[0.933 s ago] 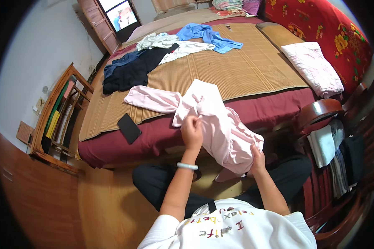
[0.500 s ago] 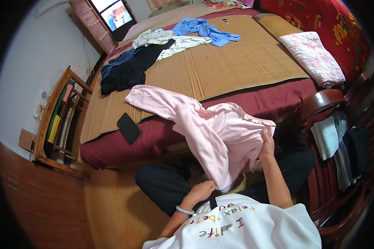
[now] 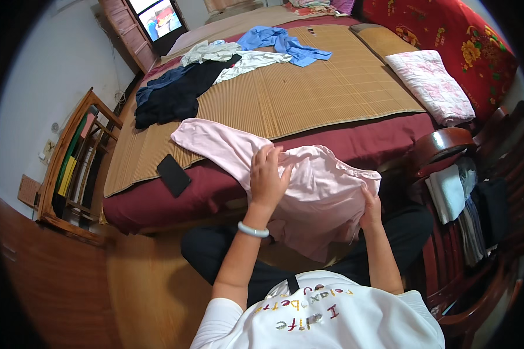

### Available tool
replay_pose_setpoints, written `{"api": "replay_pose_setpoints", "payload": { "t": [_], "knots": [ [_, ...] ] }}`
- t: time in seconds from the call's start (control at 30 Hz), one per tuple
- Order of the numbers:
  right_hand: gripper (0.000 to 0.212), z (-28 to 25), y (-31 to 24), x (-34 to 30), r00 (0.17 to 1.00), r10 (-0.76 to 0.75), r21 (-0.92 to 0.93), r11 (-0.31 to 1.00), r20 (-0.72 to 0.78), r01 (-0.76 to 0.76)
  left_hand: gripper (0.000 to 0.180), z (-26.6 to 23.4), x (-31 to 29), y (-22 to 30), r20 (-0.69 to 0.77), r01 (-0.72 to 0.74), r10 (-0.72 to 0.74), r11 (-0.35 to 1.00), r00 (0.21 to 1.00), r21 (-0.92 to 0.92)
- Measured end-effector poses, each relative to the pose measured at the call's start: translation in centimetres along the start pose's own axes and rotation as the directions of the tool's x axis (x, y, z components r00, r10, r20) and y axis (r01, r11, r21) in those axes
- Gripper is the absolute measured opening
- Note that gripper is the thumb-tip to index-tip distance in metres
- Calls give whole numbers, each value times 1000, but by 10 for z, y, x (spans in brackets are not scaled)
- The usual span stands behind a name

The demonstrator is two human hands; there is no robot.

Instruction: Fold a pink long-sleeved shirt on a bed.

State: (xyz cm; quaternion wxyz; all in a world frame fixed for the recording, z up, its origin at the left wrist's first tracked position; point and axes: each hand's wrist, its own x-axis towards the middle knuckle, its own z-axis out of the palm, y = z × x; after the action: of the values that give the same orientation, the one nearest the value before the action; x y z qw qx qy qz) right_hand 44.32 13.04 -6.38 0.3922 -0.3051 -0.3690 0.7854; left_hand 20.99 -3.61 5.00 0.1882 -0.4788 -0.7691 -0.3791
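Left hand (image 3: pixel 269 179) is held open, fingers apart, over a pink garment (image 3: pixel 320 174) at a bedside — whether the cloth is pressed by the fingertips cannot be told — while the garment's right edge is gripped by the right hand (image 3: pixel 372 210). One sleeve is stretched leftward onto a woven mat (image 3: pixel 262 104); the body is draped past the bed's edge above crossed legs. Across the scene from the left, a wooden rack (image 3: pixel 70 228) is set by the wall, a black garment (image 3: pixel 169 106) is heaped on the mat, a dark phone (image 3: pixel 173 175) is seen across the mat's edge, and a blue shirt (image 3: pixel 285 43) is spread farther back. At right, a folded pink-and-white quilt (image 3: pixel 431 87) is laid — below it, a folded white cloth (image 3: pixel 446 193) is placed on a reddish-brown chair (image 3: pixel 442 141).
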Motion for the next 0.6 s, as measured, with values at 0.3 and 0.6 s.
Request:
{"api": "replay_pose_setpoints", "payload": {
  "t": [0.3, 0.6],
  "knots": [
    [31, -12, -37, -21, 997, -43, -55, 997, 61, 47, 26, 24, 49, -22, 456, 64, -73, 997, 887, 35],
    [21, 3, -121, -12, 925, -357, -283, 880, 132, 381, 18, -44, 80, -6, 134, 124, -84, 938, 987, -324]
  ]
}}
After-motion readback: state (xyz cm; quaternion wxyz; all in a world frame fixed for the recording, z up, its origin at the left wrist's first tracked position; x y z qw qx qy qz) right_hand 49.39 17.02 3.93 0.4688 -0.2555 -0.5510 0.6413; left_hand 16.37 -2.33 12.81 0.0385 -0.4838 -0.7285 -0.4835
